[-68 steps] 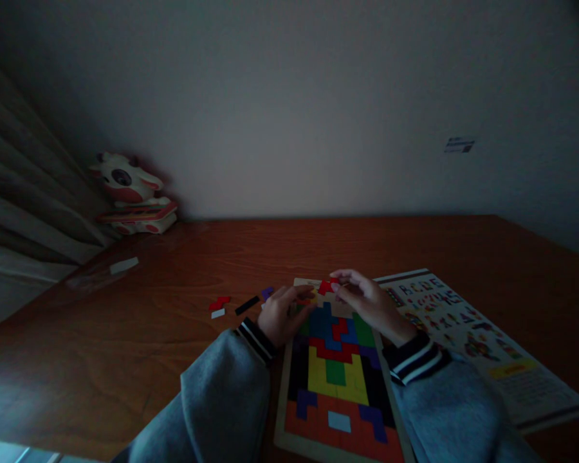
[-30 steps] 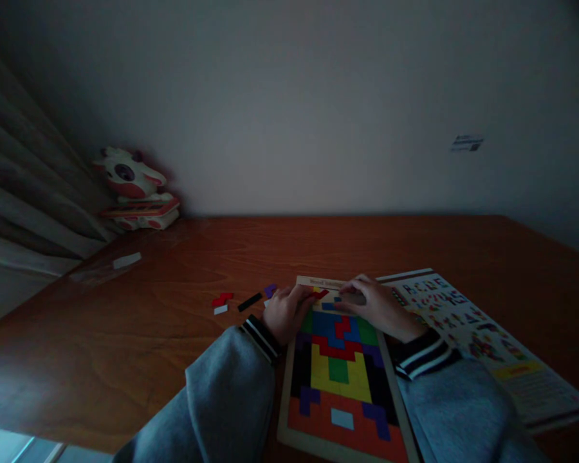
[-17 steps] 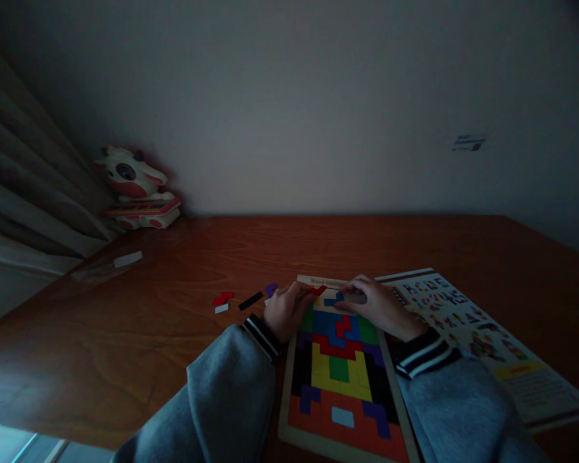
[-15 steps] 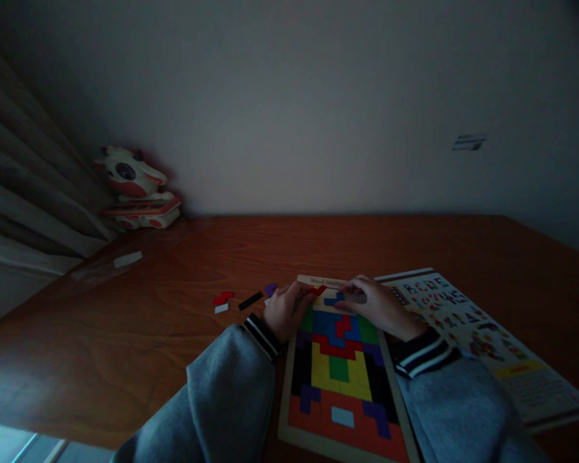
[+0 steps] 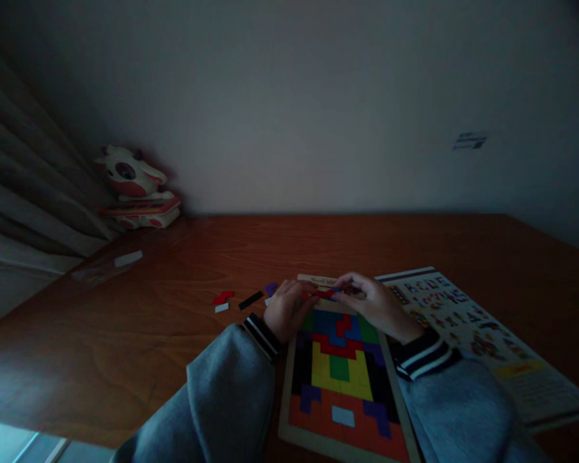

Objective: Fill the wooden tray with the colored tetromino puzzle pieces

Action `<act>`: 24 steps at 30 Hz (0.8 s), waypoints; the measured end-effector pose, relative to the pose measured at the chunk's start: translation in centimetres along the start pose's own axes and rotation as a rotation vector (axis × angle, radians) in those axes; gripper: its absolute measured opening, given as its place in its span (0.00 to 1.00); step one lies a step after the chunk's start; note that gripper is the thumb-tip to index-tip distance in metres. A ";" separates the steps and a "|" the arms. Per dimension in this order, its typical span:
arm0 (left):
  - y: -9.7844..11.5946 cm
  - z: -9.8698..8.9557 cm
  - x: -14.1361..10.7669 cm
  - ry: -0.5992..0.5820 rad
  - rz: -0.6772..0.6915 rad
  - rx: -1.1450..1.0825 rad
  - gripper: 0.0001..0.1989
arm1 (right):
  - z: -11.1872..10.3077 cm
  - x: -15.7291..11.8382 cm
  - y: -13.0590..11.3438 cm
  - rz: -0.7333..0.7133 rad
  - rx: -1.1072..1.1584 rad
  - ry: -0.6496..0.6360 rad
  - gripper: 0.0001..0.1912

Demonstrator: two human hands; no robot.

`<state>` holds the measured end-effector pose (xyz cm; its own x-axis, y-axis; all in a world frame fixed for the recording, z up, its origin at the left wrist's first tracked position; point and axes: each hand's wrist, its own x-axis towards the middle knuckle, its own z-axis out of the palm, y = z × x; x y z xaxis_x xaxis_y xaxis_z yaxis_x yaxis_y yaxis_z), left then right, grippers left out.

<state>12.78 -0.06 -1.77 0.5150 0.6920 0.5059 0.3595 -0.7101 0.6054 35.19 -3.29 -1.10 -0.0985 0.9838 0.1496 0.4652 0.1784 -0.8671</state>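
While pinching red piece (image 5: pixel 325 294) in left hand (image 5: pixel 285 310), gripping mostly hidden blue piece (image 5: pixel 336 290) in right hand (image 5: pixel 369 303); holding red piece between both, over far end of puzzle board (image 5: pixel 313 447), lengthwise left to right; cannot tell if touching blue piece

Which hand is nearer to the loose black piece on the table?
Left. The left hand is slightly right of the black piece; the right hand is farther right, beyond the left one.
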 end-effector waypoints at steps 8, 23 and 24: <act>-0.5 0.7 -0.1 0.037 -0.245 -0.252 0.12 | 0.2 0.1 -0.2 -0.060 0.030 0.030 0.14; -0.7 0.5 0.2 0.132 -0.297 -0.211 0.13 | 0.4 0.2 -0.2 -0.002 0.126 0.181 0.19; -0.9 0.6 0.1 0.138 -0.301 -0.207 0.13 | 0.4 0.3 -0.1 0.013 0.134 0.189 0.19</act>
<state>12.97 0.57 -2.57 0.2955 0.8865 0.3561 0.3067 -0.4410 0.8435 34.80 -3.03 -1.15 0.0790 0.9737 0.2138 0.3435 0.1747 -0.9227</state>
